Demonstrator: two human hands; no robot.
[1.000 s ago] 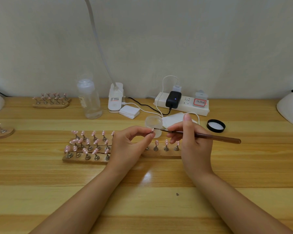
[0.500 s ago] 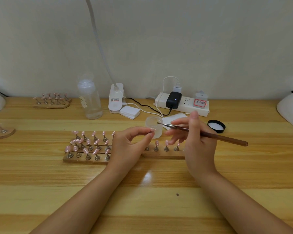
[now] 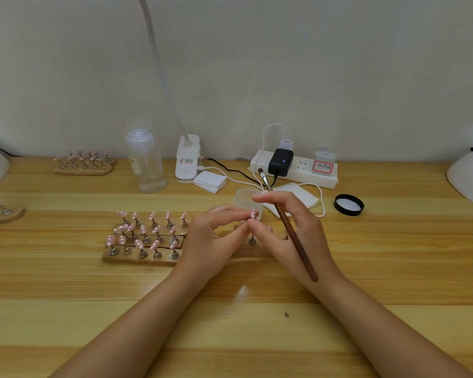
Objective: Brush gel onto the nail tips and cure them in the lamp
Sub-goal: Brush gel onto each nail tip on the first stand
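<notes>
Light wooden plank table [image 3: 66, 309] against a pale wall.
On it: wooden stands of pink nail tips [image 3: 145, 236], a clear plastic bottle [image 3: 146, 162], a white power strip [image 3: 294, 169], a black round lid [image 3: 349, 204], a small clear cup [image 3: 247, 200].

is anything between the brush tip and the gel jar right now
Nothing visible blocks it. The brush, held in the right hand, points up and away with its bristles above the open gel jar. The left hand pinches a nail tip in front of the jar, below the bristles.

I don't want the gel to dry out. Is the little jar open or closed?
Open. The small clear jar behind the hands has no lid on it, and a black lid lies apart on the table to its right.
</notes>
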